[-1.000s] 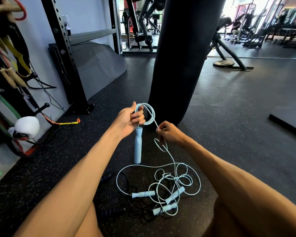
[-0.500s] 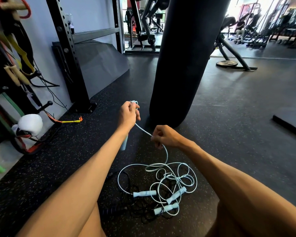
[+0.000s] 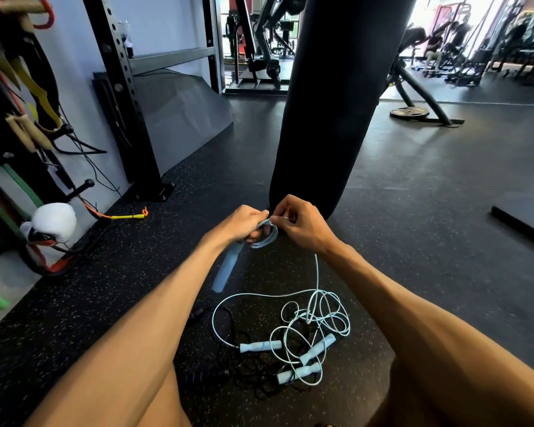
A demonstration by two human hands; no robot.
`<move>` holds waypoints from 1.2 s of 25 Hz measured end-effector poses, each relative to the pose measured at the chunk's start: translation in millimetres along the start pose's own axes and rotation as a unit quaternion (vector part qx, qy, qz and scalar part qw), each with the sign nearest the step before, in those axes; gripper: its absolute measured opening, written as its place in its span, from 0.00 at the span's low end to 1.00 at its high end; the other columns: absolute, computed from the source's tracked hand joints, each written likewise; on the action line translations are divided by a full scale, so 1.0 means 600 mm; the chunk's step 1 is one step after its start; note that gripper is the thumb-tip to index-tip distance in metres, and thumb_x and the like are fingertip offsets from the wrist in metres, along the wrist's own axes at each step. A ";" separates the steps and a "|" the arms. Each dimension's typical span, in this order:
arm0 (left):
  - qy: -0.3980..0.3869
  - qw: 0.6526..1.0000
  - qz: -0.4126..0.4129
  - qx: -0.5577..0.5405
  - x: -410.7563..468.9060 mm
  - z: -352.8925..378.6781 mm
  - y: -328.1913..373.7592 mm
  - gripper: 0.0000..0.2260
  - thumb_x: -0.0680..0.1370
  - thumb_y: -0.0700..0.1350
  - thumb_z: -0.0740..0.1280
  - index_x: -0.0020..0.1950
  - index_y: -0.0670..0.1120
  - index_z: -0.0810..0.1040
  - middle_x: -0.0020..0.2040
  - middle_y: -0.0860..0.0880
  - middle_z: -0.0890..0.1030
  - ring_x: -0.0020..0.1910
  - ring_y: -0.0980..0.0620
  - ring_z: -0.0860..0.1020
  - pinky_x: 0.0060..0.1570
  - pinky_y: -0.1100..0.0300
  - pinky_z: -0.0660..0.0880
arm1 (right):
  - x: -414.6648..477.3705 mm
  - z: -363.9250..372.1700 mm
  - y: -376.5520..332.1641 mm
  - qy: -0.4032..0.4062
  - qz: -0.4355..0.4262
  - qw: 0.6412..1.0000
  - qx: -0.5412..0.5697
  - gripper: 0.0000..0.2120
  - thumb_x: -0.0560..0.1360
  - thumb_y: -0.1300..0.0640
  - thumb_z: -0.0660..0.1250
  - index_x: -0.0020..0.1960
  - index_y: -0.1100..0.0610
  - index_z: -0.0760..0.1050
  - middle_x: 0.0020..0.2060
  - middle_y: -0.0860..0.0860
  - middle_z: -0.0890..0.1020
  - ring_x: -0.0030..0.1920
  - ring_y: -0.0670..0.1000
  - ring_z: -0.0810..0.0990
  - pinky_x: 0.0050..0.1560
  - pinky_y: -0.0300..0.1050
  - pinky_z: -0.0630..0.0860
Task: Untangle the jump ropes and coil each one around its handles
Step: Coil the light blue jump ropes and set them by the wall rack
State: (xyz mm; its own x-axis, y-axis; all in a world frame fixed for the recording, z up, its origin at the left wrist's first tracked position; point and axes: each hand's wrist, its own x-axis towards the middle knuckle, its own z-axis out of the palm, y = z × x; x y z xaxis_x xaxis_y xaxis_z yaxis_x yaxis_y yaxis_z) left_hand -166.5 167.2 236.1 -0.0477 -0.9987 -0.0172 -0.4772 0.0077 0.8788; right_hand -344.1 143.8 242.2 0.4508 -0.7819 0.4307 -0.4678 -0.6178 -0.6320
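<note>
Black jump rope (image 3: 259, 391): nearest item. It lies in slack loops on the speckled rubber floor (image 3: 413, 229) between the two forearms, with its dark ribbed handle (image 3: 198, 380) by the left forearm.
Light-blue tangle (image 3: 327, 312): thin cord heaped in overlapping loops, lying partly over the black jump rope. Three pale-blue loose handles (image 3: 260, 346) lie in it, two of them close together at the near right.
Rising cord (image 3: 317, 272): a single strand running up from the tangle to the right hand.
Held handle (image 3: 227, 269): pale blue, clear of the floor, hanging tilted below the left hand.
Left hand (image 3: 241, 224): fingers curled round the top of the held handle and a small coil (image 3: 267, 235) of cord gathered there.
Right hand (image 3: 302, 224): close beside the left hand, thumb and fingertips pinching the cord next to the coil.
Punching bag (image 3: 336, 103): black, upright, directly behind both hands.
Left wall: white boxing glove (image 3: 54, 221) low down, a yellow-and-orange cord (image 3: 127, 216) on the floor near it, and a black perforated rack upright (image 3: 127, 97).
Far right: weight plate (image 3: 409, 112) flat on the floor beside a slanted machine leg.
</note>
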 end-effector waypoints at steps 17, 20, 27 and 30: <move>0.047 0.807 0.021 -0.588 0.005 -0.020 0.047 0.14 0.85 0.43 0.51 0.42 0.44 0.68 0.29 0.50 0.67 0.29 0.54 0.65 0.43 0.59 0.66 | -0.031 -0.002 0.017 -0.203 0.245 0.937 0.144 0.11 0.83 0.63 0.58 0.42 0.62 0.69 0.37 0.65 0.81 0.28 0.56 0.80 0.25 0.43 0.77; 0.168 0.840 0.045 -0.513 0.016 -0.020 0.042 0.14 0.85 0.42 0.53 0.41 0.42 0.68 0.30 0.48 0.69 0.28 0.52 0.69 0.37 0.58 0.73 | -0.038 0.007 0.011 -0.273 0.245 0.922 0.127 0.11 0.82 0.63 0.60 0.43 0.66 0.73 0.35 0.64 0.81 0.29 0.56 0.82 0.29 0.48 0.82; 0.278 0.954 0.075 -0.082 0.018 -0.015 0.017 0.11 0.83 0.41 0.57 0.42 0.42 0.72 0.30 0.48 0.75 0.22 0.56 0.76 0.31 0.63 0.73 | -0.028 0.023 -0.014 -0.229 0.140 0.962 0.049 0.07 0.81 0.61 0.63 0.53 0.64 0.74 0.34 0.53 0.78 0.33 0.51 0.78 0.33 0.43 0.79; 0.212 0.975 0.043 0.047 0.012 -0.014 -0.003 0.11 0.81 0.40 0.59 0.39 0.43 0.73 0.29 0.49 0.79 0.20 0.57 0.76 0.28 0.62 0.74 | -0.017 0.021 -0.015 -0.138 0.087 0.987 -0.007 0.03 0.79 0.58 0.66 0.51 0.57 0.77 0.40 0.49 0.79 0.41 0.49 0.79 0.45 0.46 0.79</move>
State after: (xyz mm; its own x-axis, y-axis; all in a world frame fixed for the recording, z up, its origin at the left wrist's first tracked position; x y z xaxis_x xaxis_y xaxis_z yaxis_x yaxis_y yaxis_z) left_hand -158.7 159.7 238.7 0.2666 -0.9250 0.2707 -0.5663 0.0769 0.8206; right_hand -334.7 158.1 235.2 0.5521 -0.8246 0.1233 -0.5663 -0.4794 -0.6705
